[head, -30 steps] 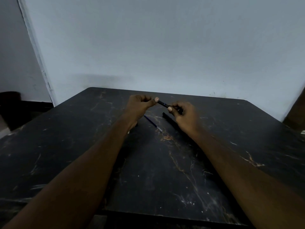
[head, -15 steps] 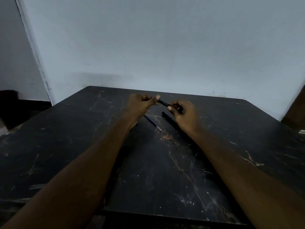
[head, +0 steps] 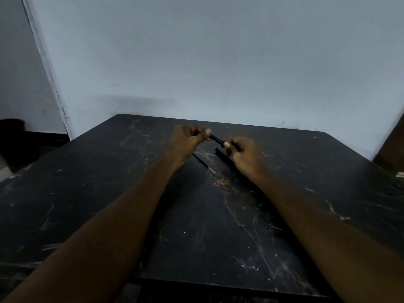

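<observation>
Both hands are up over the far middle of the scratched black marble-patterned table (head: 218,226). The left hand (head: 185,142) pinches one end of a short black pen piece (head: 217,139) between thumb and curled fingers, and the right hand (head: 244,155) grips the other end. Below them a thin blue-and-clear pen refill (head: 204,163) lies on the table, with a black pen barrel (head: 222,153) just beside it, partly hidden by the right hand.

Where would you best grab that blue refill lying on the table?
Pinch the refill at mid-shaft from above, fingers across it: it lies flat on the table, thin and straight, its far end near the left hand.
</observation>
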`<control>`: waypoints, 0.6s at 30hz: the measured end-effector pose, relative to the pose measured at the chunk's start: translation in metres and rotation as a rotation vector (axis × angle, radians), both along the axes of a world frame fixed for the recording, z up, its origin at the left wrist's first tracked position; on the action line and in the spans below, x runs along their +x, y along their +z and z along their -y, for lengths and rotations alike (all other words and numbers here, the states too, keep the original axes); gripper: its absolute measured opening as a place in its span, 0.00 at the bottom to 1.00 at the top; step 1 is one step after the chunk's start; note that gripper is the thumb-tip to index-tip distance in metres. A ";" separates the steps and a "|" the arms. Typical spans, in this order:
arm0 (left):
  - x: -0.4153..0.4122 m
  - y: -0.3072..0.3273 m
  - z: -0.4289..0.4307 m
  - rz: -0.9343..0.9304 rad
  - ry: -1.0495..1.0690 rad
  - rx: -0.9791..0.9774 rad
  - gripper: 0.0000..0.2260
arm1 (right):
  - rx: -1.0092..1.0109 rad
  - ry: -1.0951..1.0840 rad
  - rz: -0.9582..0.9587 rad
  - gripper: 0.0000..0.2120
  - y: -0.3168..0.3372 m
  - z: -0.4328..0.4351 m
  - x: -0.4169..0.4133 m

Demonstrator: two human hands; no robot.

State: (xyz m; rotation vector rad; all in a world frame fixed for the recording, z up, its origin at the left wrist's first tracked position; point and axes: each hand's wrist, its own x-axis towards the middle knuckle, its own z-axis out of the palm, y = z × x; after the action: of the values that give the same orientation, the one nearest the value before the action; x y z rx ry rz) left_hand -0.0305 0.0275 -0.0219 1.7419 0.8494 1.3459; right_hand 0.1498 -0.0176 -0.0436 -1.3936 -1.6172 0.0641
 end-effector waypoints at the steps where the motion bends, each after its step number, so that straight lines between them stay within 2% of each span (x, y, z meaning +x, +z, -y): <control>1: -0.001 0.000 0.001 -0.007 -0.007 0.004 0.06 | 0.000 -0.004 0.007 0.14 -0.001 0.000 0.000; 6: -0.004 0.006 0.001 -0.037 -0.004 0.032 0.07 | 0.024 -0.004 0.007 0.12 0.000 -0.001 0.000; 10: -0.019 0.010 -0.011 -0.082 0.188 0.044 0.14 | 0.052 -0.029 -0.040 0.12 0.001 -0.002 0.003; 13: -0.038 0.004 -0.022 -0.294 0.333 0.156 0.19 | 0.065 -0.045 -0.055 0.12 0.001 -0.001 0.005; 18: -0.054 0.000 -0.024 -0.717 0.485 0.130 0.29 | 0.060 -0.049 -0.050 0.12 -0.001 -0.003 0.005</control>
State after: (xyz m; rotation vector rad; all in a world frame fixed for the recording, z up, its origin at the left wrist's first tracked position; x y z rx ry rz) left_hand -0.0843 0.0520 -0.0217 2.2575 1.6951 1.0609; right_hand 0.1549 -0.0149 -0.0441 -1.3745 -1.5307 0.0212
